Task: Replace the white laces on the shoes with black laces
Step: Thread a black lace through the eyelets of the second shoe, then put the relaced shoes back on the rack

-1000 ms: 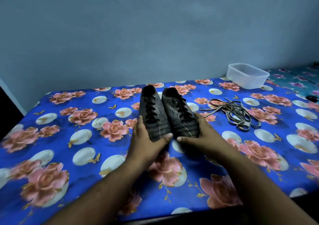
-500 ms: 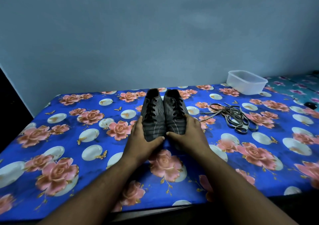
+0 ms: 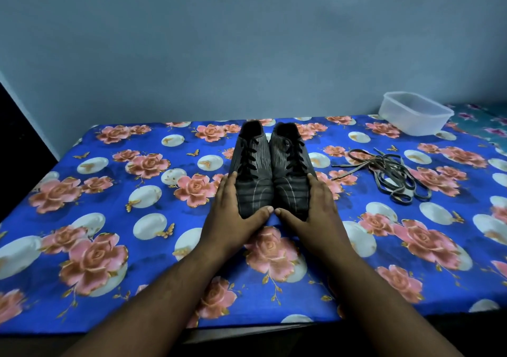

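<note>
Since the earlier frames the two dark shoes have been drawn together: a second ago their toes splayed apart, and now the left shoe (image 3: 251, 173) and right shoe (image 3: 291, 171) sit side by side, touching along their inner edges, toes toward the person and heels toward the far wall. The view has also shifted a little, so the pair sits nearer the middle of the table.

The left hand (image 3: 236, 221) lies against the outer left side of the left shoe's toe, fingers straight and together, thumb laid across the toe tip. The right hand (image 3: 312, 217) mirrors it on the right shoe. The two thumb tips almost meet at the near end of the pair. Both shoes carry black laces (image 3: 248, 162) threaded through the eyelets.

The loose laces (image 3: 392, 177), pale grey in this light, lie in a tangled heap on the floral blue cloth (image 3: 109, 219), well to the right of the shoes, where they were before.

A clear plastic tub (image 3: 415, 114) stands at the far right corner; nothing can be made out in it.
</note>
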Demonstrator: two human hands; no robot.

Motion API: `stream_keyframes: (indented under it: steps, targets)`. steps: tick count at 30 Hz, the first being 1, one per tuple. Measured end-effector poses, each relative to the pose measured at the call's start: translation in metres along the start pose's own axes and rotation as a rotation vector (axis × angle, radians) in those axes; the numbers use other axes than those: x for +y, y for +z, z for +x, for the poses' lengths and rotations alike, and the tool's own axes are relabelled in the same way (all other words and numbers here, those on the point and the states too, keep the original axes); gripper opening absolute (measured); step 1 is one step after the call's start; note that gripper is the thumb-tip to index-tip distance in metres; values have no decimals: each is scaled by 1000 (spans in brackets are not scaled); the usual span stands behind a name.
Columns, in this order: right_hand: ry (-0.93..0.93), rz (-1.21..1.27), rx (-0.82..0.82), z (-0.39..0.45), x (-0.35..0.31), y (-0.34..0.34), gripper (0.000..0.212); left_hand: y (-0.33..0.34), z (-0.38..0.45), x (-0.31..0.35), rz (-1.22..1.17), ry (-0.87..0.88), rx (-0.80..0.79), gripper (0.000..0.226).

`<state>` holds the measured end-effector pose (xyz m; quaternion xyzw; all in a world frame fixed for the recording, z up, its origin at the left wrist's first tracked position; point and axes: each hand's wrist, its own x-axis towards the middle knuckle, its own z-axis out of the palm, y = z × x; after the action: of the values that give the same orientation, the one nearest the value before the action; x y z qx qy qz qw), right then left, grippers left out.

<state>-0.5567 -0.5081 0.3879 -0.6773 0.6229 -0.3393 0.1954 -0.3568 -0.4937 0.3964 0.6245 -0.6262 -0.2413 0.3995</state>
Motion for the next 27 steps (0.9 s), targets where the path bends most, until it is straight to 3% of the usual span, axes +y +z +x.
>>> stream_keyframes:
  steps: [16, 27]
  targets:
    - [29, -17, -18, -4, 0, 2, 103, 1, -6, 5, 117, 1, -20, 107]
    - [125, 0, -93, -6, -7, -4, 104, -1, -6, 16, 179, -153, -98, 108]
